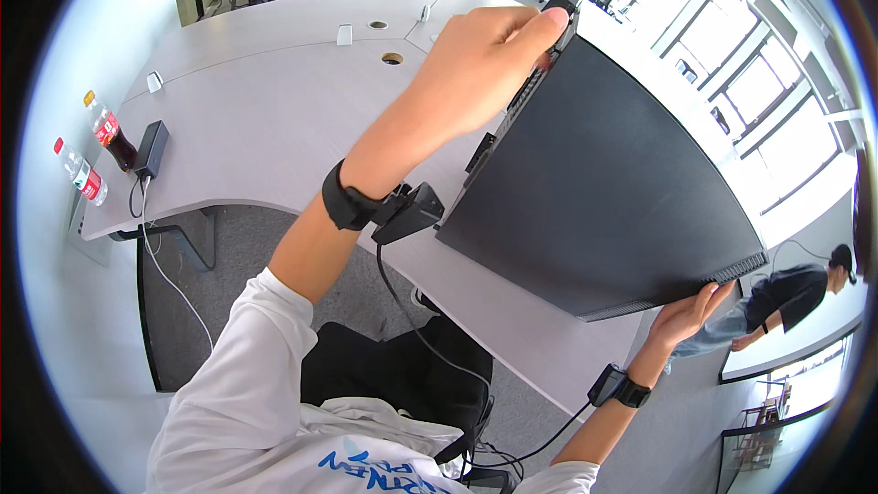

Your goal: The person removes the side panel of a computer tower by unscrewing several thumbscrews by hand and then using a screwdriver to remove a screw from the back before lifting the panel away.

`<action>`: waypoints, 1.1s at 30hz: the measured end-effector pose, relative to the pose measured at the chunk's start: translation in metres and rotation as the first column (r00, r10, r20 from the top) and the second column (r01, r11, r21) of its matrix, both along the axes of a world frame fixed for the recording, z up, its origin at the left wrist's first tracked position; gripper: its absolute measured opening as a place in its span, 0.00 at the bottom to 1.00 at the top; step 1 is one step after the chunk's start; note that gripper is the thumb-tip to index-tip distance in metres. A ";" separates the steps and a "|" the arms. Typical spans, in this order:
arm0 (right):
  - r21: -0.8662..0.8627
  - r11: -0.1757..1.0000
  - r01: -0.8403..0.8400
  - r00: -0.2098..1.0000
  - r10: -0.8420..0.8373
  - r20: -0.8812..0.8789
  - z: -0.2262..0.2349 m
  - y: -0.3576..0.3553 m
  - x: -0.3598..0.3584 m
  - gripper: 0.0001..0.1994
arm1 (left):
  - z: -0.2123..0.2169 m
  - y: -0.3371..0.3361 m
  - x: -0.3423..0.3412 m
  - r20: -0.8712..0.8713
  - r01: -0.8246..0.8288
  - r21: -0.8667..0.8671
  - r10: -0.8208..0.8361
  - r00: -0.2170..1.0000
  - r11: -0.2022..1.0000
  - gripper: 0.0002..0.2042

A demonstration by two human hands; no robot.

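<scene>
Evenly support the black case (608, 178): right hand (684, 316) clamped on its lower edge; left hand (489, 64) curled above, its hold unclear.

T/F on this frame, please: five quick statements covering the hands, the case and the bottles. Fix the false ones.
1. The left hand is at the upper end of the black case. True.
2. The right hand hangs free of the case. False: it touches the case near its lower right corner.
3. Two bottles stand toward the left end of the desk. True.
4. Both bottles hold dark liquid. False: only the yellow-capped bottle does; the red-capped bottle looks clear.
5. Both wrists wear black straps. True.
</scene>
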State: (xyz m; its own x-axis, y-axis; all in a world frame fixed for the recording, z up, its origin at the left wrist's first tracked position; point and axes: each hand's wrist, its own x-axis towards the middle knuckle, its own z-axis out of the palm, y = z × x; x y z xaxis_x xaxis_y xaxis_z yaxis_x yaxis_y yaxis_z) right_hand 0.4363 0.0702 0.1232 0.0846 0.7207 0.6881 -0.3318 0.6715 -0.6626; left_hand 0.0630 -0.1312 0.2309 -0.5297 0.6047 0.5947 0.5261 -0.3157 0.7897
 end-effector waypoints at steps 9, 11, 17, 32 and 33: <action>0.016 0.999 -0.033 0.999 0.033 -0.005 0.004 -0.004 -0.003 0.28 | -0.015 0.003 -0.010 -0.180 0.162 0.177 -0.130 0.975 0.971 0.11; 0.000 1.000 -0.030 0.999 0.030 -0.031 0.004 -0.005 -0.005 0.27 | -0.011 0.001 -0.017 -0.180 0.141 0.099 -0.122 0.976 0.985 0.10; -0.008 1.000 0.012 1.000 -0.012 -0.010 0.006 0.004 -0.001 0.27 | -0.001 -0.022 -0.060 0.034 0.353 -0.282 -0.358 0.933 0.892 0.20; -0.044 0.987 0.153 0.985 -0.149 0.085 0.014 -0.014 -0.013 0.31 | -0.224 -0.094 -0.116 0.250 -0.071 -0.487 0.217 0.944 0.871 0.05; -0.035 0.987 0.157 0.985 -0.154 0.083 0.015 -0.015 -0.013 0.31 | -0.227 -0.094 -0.122 0.212 -0.123 -0.493 0.257 0.943 0.861 0.05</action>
